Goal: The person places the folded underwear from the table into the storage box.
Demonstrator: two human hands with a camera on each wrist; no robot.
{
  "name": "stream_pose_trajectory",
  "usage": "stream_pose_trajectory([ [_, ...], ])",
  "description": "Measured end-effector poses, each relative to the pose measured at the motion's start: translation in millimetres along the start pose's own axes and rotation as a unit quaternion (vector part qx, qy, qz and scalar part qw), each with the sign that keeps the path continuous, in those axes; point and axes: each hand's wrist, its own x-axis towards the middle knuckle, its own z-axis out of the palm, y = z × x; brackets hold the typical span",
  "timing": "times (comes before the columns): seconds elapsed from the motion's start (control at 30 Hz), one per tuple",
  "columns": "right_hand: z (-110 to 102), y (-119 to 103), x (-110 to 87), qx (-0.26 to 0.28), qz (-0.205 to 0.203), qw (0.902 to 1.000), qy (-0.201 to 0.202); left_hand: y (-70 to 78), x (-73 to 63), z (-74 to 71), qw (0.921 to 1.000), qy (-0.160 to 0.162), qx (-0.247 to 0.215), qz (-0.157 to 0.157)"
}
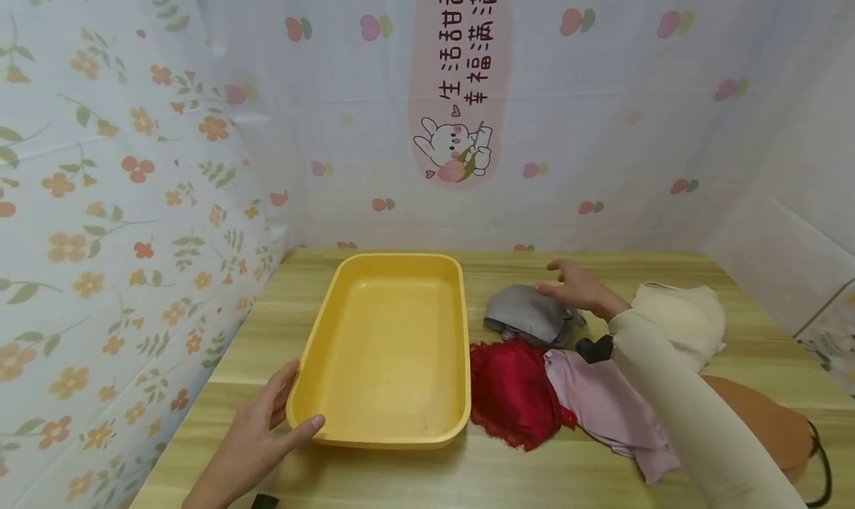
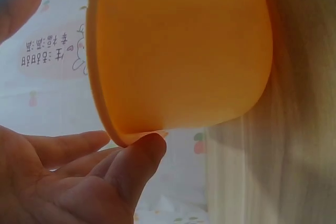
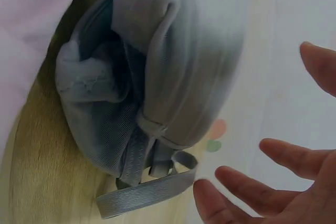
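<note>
My left hand [image 1: 257, 424] is at the near left corner of a yellow plastic tub [image 1: 384, 346], with its fingers [image 2: 79, 145] touching the outside of the rim. Its thumb stands apart from the wall in the left wrist view. Over the far side of a folded grey bra [image 1: 528, 312], my right hand [image 1: 581, 290] reaches with spread fingers and holds nothing. Close up in the right wrist view, the grey bra's strap [image 3: 152, 190] loops out near the fingertips. The inside of the tub is bare.
Right of the tub lie a red lace-edged bra [image 1: 514, 394], a pink cloth garment [image 1: 608, 401], a cream garment [image 1: 681, 320] and a brown bra-like piece [image 1: 761, 420] with a black strap. My right sleeve crosses over them. Patterned curtains surround the wooden table [image 1: 534, 479].
</note>
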Motion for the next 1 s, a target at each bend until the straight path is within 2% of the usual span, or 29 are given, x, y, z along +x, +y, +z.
stream_pose_trajectory([
  [0.17,3.4,6.9,8.6,0.003,0.023,0.9994,-0.025,-4.1,0.5,3.4,0.9997,-0.002,-0.025,-0.004],
  [0.53,11.7,17.1,18.9,0.056,0.064,0.992,-0.094,-8.0,-2.5,10.2,0.9988,0.013,-0.023,0.042],
  [0.77,15.2,14.2,19.7,0.065,0.072,0.9923,-0.078,-9.5,-3.5,10.5,0.9985,0.015,-0.029,0.044],
  [1.0,17.3,8.5,20.0,0.047,0.071,0.9935,-0.075,-10.0,-1.4,14.4,0.9987,0.019,-0.039,0.025],
])
